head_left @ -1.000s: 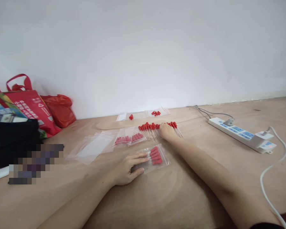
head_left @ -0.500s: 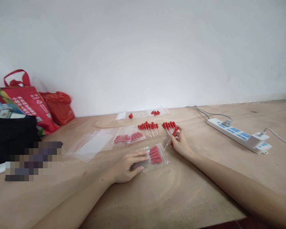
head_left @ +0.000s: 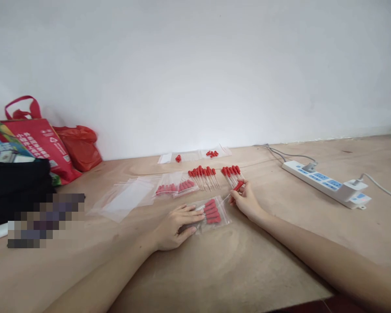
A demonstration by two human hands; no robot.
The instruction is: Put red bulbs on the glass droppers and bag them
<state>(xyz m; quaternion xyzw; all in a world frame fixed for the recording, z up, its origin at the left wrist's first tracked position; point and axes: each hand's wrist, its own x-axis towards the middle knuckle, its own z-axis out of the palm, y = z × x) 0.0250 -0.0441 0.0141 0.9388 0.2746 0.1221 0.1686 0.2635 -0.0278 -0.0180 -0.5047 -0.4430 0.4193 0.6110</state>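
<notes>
A clear zip bag [head_left: 222, 218] lies flat on the wooden table, with several red-bulbed droppers [head_left: 212, 211] inside. My left hand [head_left: 181, 226] rests on its left part, fingers stretched out over the plastic and thumb apart. My right hand [head_left: 246, 201] pinches a single dropper [head_left: 238, 186] near its red bulb. The thin stem points down-left toward the bag's right end; whether its tip is inside the bag I cannot tell. Just beyond that hand is a small row of droppers [head_left: 231, 171], and to its left a larger row [head_left: 203, 172].
Filled zip bags [head_left: 167, 188] and a stack of flat plastic bags [head_left: 130, 195] lie left of centre. Farther back sit red bulbs [head_left: 212, 154] and clear stems on plastic. A power strip [head_left: 322, 180] with cords stands right; a red shopping bag [head_left: 45, 145] stands left.
My right hand has moved slightly toward me with the dropper, whose bulb now tilts lower, away from the small row. My left hand stays on the bag.
</notes>
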